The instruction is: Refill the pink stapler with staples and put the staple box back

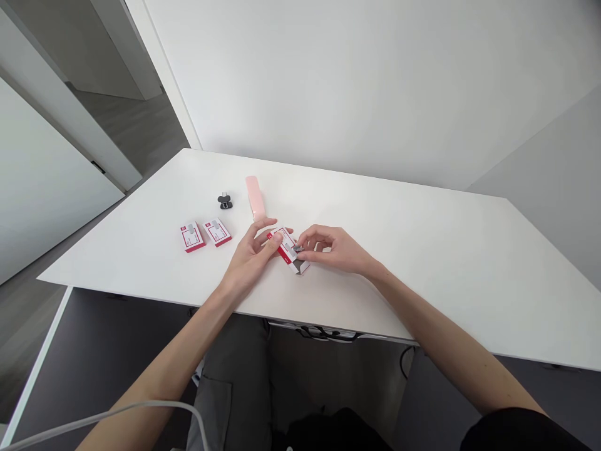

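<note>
My left hand (256,250) grips a small red-and-white staple box (287,247), thumb on top and fingers around its far side. The box is tilted, with its near end flap open. At that open end my right hand (328,247) pinches a small grey metal piece that looks like a staple strip (297,248), partly hidden by the fingertips. Just beyond my left fingertips lies a pink stapler (255,196). Left of it sits a black staple remover (225,201). Two more boxes, a left staple box (192,237) and a right staple box (217,232), lie side by side.
The white table (413,232) reaches to a white wall (328,81) at the back. A pale cable (141,406) crosses my left forearm at the lower left. Below the front edge, a black cable (404,363) hangs.
</note>
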A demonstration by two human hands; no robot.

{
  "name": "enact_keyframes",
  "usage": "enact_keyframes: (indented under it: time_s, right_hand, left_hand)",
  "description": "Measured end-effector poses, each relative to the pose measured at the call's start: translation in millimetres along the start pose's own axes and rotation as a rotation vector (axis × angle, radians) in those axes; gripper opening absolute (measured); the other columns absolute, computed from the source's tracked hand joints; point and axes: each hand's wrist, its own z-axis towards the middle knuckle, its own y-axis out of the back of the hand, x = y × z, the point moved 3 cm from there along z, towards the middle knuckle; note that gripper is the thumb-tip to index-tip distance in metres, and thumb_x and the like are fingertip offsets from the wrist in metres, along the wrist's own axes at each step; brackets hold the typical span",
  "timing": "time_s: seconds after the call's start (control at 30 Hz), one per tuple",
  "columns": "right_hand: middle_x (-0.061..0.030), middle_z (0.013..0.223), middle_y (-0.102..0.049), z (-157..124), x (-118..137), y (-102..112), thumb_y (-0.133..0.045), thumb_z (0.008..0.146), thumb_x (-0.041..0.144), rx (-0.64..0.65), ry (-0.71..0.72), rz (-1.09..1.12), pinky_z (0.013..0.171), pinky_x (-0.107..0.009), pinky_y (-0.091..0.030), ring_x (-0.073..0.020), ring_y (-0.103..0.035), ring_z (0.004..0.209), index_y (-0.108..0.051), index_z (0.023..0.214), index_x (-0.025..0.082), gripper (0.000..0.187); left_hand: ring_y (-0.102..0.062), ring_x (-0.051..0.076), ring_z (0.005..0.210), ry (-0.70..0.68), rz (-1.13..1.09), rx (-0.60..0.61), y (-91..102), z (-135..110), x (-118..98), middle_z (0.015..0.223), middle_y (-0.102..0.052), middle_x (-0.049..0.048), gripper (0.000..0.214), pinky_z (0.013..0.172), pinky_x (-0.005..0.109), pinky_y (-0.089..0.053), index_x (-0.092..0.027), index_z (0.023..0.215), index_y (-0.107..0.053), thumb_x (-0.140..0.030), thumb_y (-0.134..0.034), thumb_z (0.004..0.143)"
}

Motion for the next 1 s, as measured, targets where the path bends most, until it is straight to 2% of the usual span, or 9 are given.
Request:
enact_keyframes:
  time_s: [0.13, 0.33, 0.57, 0.67, 0.8, 1.0]
  right_hand:
    - [-0.0035, 0.096, -0.078, 1.6, -3.3, 0.2, -0.086, 0.088, 0.045, -0.006, 0.013, -0.011, 0.067, -0.031, -0.049, -0.0178, -0.069, 0.080, -0.078, 0.099, 0.024, 0.025]
    - [-0.0046, 0.105, -0.075, 2.4, -0.6, 1.4, -0.087, 0.088, 0.046, 0.036, 0.111, 0.016, 0.070, -0.032, -0.051, -0.0175, -0.067, 0.085, -0.084, 0.096, 0.026, 0.021]
    - [-0.0053, 0.106, -0.071, 1.2, 1.7, 2.3, -0.083, 0.092, 0.046, 0.079, 0.168, -0.016, 0.065, -0.030, -0.047, -0.0165, -0.064, 0.083, -0.087, 0.094, 0.028, 0.018]
    - [-0.0046, 0.105, -0.072, 0.6, 0.8, 2.6, -0.085, 0.090, 0.047, 0.061, 0.135, 0.011, 0.068, -0.031, -0.049, -0.0173, -0.065, 0.085, -0.085, 0.100, 0.028, 0.022]
    - [-0.0013, 0.095, -0.070, -0.1, -0.8, 4.3, -0.079, 0.097, 0.051, 0.031, 0.035, 0.109, 0.063, -0.029, -0.048, -0.0123, -0.059, 0.069, -0.076, 0.113, 0.026, 0.030]
    - [-0.0001, 0.092, -0.070, -0.5, 2.2, 3.5, -0.075, 0.099, 0.053, 0.060, 0.010, 0.213, 0.060, -0.028, -0.052, -0.0112, -0.060, 0.064, -0.067, 0.119, 0.024, 0.036]
  left_hand:
    - [-0.077, 0.025, 0.106, -0.012, -0.001, -0.009, -0.7, -0.5, -0.8, 0.140, -0.073, 0.0127, 0.063, 0.105, 0.047, -0.057, -0.026, 0.135, -0.057, -0.062, -0.082, 0.089]
    - [-0.077, 0.025, 0.105, -0.005, -0.037, -0.036, -0.1, 0.3, 0.1, 0.138, -0.074, 0.0127, 0.062, 0.104, 0.047, -0.057, -0.025, 0.134, -0.058, -0.060, -0.083, 0.089]
    - [-0.077, 0.025, 0.108, -0.017, -0.110, -0.021, 2.9, 4.7, 3.4, 0.136, -0.075, 0.0139, 0.062, 0.107, 0.047, -0.057, -0.022, 0.133, -0.059, -0.054, -0.086, 0.088]
    - [-0.077, 0.025, 0.108, -0.016, -0.125, -0.011, 3.1, 5.1, 4.6, 0.136, -0.075, 0.0137, 0.058, 0.107, 0.047, -0.057, -0.022, 0.132, -0.059, -0.052, -0.085, 0.090]
    - [-0.076, 0.025, 0.112, -0.027, -0.182, -0.025, 2.4, 5.0, 4.4, 0.131, -0.077, 0.0130, 0.050, 0.111, 0.047, -0.056, -0.021, 0.129, -0.061, -0.046, -0.084, 0.092]
    - [-0.075, 0.020, 0.117, -0.010, -0.332, -0.092, 2.9, 6.1, 3.4, 0.122, -0.079, 0.0104, 0.039, 0.118, 0.042, -0.053, -0.019, 0.129, -0.064, -0.035, -0.081, 0.097]
